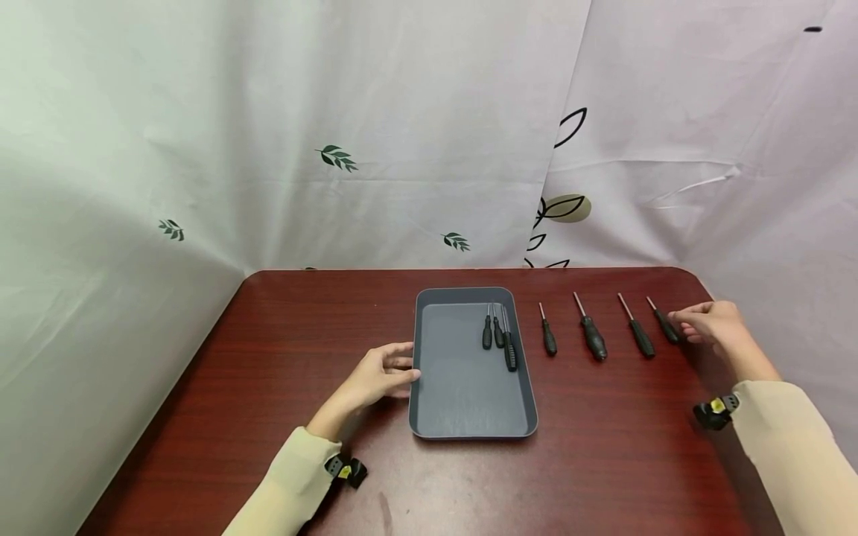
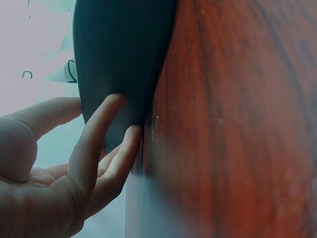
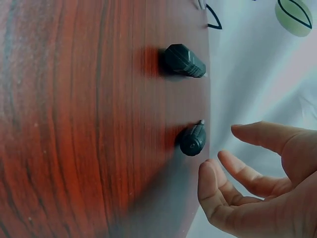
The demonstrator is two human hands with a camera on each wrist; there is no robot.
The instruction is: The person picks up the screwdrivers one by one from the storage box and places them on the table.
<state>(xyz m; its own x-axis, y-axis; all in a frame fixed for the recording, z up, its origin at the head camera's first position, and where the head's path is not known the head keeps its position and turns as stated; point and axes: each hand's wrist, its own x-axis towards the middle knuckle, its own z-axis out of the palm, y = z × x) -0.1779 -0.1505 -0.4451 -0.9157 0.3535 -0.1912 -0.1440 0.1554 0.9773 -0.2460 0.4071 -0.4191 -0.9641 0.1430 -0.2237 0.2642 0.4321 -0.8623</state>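
Observation:
Near the middle of the table is a grey rectangular tray [image 1: 462, 409]. My left hand [image 1: 375, 380] holds its left wall, thumb over the rim and fingers against the outside; the left wrist view shows the fingertips [image 2: 116, 99] on that wall. Three black-handled screwdrivers lie in the tray's upper right, among them a longer one [image 1: 510, 350]. My right hand [image 1: 713, 324] is beside the rightmost screwdriver [image 1: 663, 321] on the table. In the right wrist view, thumb and fingers stand apart, with that screwdriver's handle [image 3: 193, 141] just beyond the fingertips.
More black-handled screwdrivers lie spaced out right of the tray: a short one [image 1: 548, 337], a thick-handled one [image 1: 593, 339] and a slimmer one [image 1: 641, 339]. The reddish-brown wooden table [image 1: 281, 335] meets a white leaf-printed curtain [image 1: 402, 208] at its far edge.

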